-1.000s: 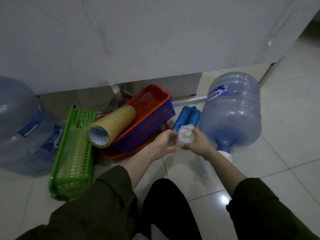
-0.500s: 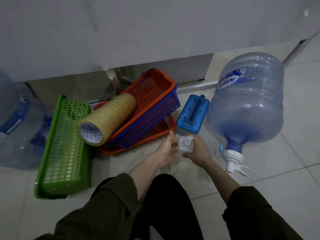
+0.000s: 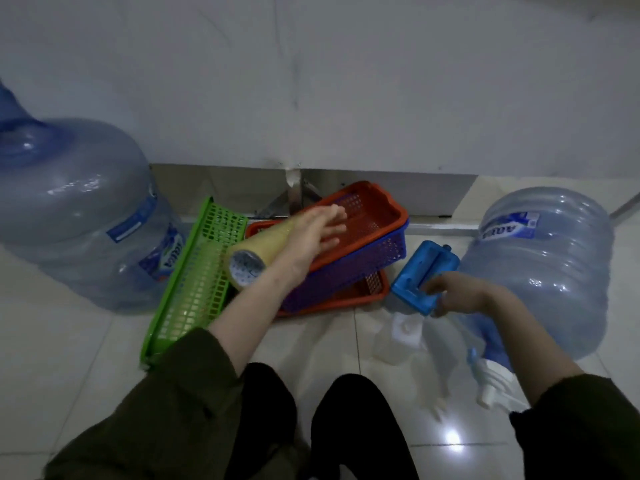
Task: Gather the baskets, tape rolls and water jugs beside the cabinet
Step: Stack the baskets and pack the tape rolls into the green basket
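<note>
While the left hand stretches forward with its fingers spread and flat, holding nothing, it hovers over the far end of the long yellowish stack of tape rolls and the red perforated plastic basket; whether the palm touches either cannot be told through the motion blur. That red basket sits nested in a dark blue perforated plastic basket, and both lie tilted on a flatter red plastic tray basket on the pale tiled floor. Just to their left a lime-green plastic lattice basket stands on its long edge, with the tape stack leaning across it, white core facing the camera. The right hand is closed around the near corner of a bright blue rectangular plastic block with a groove down its middle, which rests beside the baskets. Below that hand a small clear plastic bottle with a white cap lies on the tiles. One large translucent blue water jug lies at the left, and a second translucent blue water jug, fitted with a white tap, lies on its side at the right. All of these sit close to the foot of the white cabinet.
</note>
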